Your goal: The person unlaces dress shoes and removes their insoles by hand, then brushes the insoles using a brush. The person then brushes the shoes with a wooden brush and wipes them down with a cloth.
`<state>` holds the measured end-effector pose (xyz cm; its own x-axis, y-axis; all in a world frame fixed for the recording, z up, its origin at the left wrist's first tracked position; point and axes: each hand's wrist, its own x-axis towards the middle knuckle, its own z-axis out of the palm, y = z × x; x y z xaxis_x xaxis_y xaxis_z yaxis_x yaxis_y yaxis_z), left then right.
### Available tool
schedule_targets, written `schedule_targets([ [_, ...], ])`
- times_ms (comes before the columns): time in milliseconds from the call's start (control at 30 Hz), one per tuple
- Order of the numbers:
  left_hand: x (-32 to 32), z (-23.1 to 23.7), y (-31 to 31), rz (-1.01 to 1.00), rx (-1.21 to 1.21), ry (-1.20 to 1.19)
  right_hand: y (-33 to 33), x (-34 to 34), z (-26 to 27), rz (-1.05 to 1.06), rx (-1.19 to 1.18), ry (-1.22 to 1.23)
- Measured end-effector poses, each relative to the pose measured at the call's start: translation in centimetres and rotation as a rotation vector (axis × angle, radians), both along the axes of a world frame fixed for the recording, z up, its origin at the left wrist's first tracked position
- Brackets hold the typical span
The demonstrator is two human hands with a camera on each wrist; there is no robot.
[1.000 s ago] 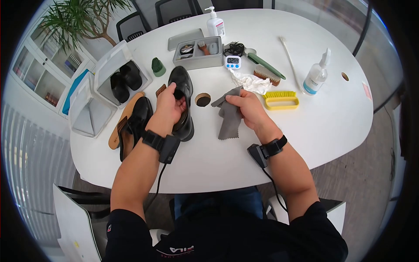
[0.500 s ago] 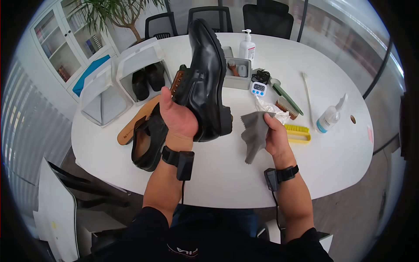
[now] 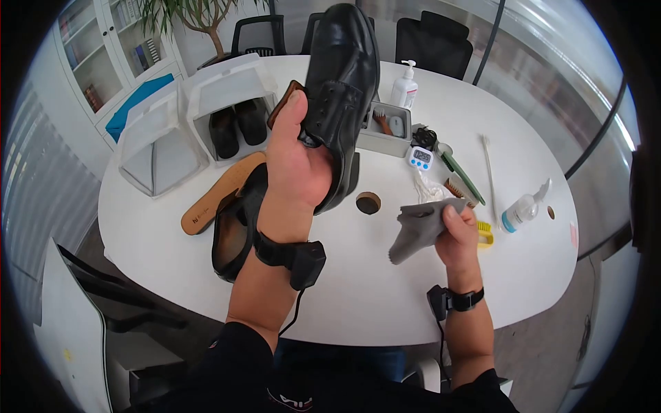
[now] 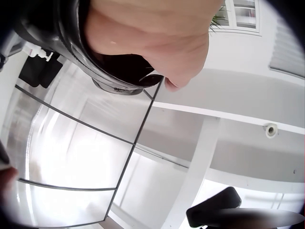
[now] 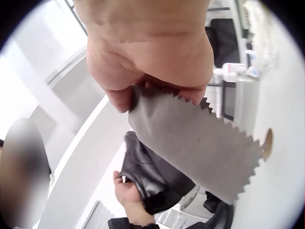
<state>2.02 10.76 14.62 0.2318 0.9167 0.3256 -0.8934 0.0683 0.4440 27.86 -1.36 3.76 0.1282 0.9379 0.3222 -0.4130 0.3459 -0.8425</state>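
A black leather shoe point(image 3: 344, 76) is raised above the table, toe up, its laceless eyelets facing me. My left hand point(image 3: 292, 158) holds it, with the fingers hidden in the shoe's opening and the thumb outside beside a brown-lined flap point(image 3: 286, 103). The left wrist view shows this hand point(image 4: 152, 36) entering the opening. My right hand point(image 3: 458, 237) pinches a grey cloth point(image 3: 418, 230) with a zigzag edge, which hangs down in the right wrist view. The cloth is apart from the shoe. A second black shoe point(image 3: 257, 189) lies on the table behind my left wrist.
A tan insole point(image 3: 206, 199) lies beside the second shoe. Two translucent boxes point(image 3: 231, 76) stand at left, one with dark shoes inside. Toward the right are a grey box point(image 3: 385, 143), a timer point(image 3: 420, 158), brushes, a spray bottle point(image 3: 521, 213) and a table hole point(image 3: 368, 202).
My left hand has lifted the shoe off the table and turned it, so its upper now faces me instead of its side. My right hand still pinches the cloth, now spread out toward the left.
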Motion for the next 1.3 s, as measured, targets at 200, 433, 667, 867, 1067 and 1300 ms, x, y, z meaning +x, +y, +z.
schedule_targets([
  [200, -0.9, 1.1, -0.3, 0.079, 0.216, 0.100, 0.4, -6.3, 11.4, -0.475, 0.198, -0.666],
  [433, -1.2, -0.4, -0.7, -0.062, 0.212, 0.609, 3.1, -10.8, 9.5, -0.920, 0.655, -1.015],
  [667, 1.1, -2.2, -1.1, -0.210, 0.030, 0.601, 5.4, -9.1, 6.9, -0.996, 0.786, -1.215],
  [867, 2.3, -0.5, -3.0, -0.089, -0.084, 0.636, 4.1, -8.0, 9.1, -0.917, 0.501, -1.066],
  [1067, 2.5, -1.6, -2.2, -0.066, 0.127, 0.673, 3.7, -8.9, 8.8, -0.701, 0.638, -1.132],
  [1300, 3.3, -1.4, -2.5, -0.170, 0.055, 0.445, 4.6, -10.1, 7.8, -0.898, 0.829, -1.199],
])
